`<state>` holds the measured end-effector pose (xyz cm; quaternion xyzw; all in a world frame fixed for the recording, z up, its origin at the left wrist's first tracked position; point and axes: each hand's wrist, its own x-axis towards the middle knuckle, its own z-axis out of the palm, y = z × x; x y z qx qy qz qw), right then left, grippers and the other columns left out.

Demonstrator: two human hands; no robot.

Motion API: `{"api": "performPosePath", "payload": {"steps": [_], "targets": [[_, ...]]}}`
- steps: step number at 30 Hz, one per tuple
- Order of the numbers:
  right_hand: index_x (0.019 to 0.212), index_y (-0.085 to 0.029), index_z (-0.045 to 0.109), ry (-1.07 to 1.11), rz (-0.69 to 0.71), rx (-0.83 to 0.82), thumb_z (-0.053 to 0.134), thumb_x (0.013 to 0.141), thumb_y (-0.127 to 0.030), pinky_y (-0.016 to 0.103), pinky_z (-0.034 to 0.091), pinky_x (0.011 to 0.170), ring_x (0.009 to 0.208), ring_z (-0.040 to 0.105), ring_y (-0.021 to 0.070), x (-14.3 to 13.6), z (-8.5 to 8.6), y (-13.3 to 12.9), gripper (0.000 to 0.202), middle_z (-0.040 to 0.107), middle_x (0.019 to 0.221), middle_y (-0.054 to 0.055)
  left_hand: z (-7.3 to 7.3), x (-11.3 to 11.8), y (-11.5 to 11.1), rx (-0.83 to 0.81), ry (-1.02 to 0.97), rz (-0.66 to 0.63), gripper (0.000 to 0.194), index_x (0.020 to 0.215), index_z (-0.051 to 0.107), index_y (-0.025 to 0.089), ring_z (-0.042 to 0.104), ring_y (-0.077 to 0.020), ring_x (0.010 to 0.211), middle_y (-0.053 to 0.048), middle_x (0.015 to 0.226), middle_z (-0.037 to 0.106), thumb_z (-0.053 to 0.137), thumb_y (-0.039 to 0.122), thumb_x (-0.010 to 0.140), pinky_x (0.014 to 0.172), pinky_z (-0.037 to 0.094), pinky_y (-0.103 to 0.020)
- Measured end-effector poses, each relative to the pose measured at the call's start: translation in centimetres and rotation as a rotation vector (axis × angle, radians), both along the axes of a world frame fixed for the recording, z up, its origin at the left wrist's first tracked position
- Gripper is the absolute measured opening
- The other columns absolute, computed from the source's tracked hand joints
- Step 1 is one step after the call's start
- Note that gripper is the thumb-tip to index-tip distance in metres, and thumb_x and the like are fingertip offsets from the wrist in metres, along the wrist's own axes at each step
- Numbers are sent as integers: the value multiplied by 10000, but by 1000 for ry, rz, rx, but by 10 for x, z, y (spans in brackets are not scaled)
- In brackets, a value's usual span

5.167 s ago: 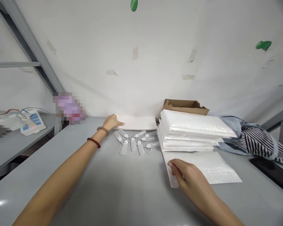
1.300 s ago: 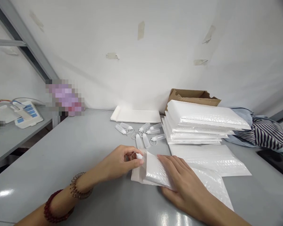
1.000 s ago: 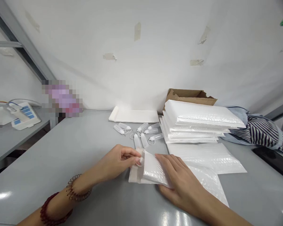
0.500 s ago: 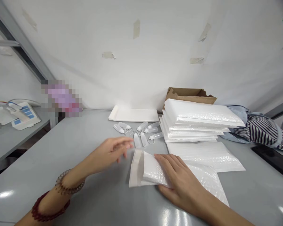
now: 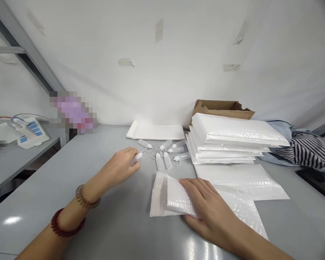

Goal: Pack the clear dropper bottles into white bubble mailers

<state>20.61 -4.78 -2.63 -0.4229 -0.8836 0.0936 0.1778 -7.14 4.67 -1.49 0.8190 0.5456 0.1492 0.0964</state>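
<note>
My left hand (image 5: 124, 161) is closed around a small translucent squeeze bottle (image 5: 138, 156), whose white capped end pokes out past the fingers. Several more such bottles (image 5: 159, 161) lie in a loose cluster to its right, with thin cap straps showing. My right hand (image 5: 203, 202) grips a white bubble mailer (image 5: 178, 196) near its left end, thumb below and fingers on top. The mailer's flap lies unfolded to the left, and the palm hides its middle.
Behind my right hand rises a stack of white bubble mailers (image 5: 233, 133), with a cardboard box (image 5: 223, 108) at its back. Another flat mailer (image 5: 157, 132) lies against the wall. A black phone-like object (image 5: 316, 184) and striped cloth (image 5: 306, 148) are at the right.
My left hand has moved left and closed on one squeeze bottle, which has left its place at the cluster's left edge. The right hand keeps its hold on the mailer.
</note>
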Motion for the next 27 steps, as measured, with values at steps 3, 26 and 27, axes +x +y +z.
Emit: {"api": "performPosePath", "payload": {"steps": [3, 26, 27], "targets": [[1282, -91, 386, -1, -29, 27, 533, 738, -124, 457, 466, 845, 1014, 503, 285, -1, -2, 1, 564, 562, 1153, 158, 17, 10, -17, -221, -329, 21, 230, 1056, 469, 203, 584, -155, 653, -8, 789, 592, 475, 313, 855, 532, 486, -252], [1259, -62, 426, -26, -1, 94, 528, 711, -134, 460, 442, 842, 990, 495, 298, -9, -4, 2, 562, 564, 1136, 169, -7, 50, -51, -112, -142, -446, 147, 716, 577, 142, 539, -160, 706, -27, 732, 607, 534, 124, 856, 642, 416, -264], [1261, -60, 426, -28, 3, 93, 525, 710, -132, 461, 440, 843, 989, 493, 299, -9, -4, 2, 565, 562, 1137, 169, -8, 50, -51, -120, -126, -457, 131, 737, 577, 141, 542, -162, 719, -30, 757, 612, 536, 121, 860, 650, 419, -266]]}}
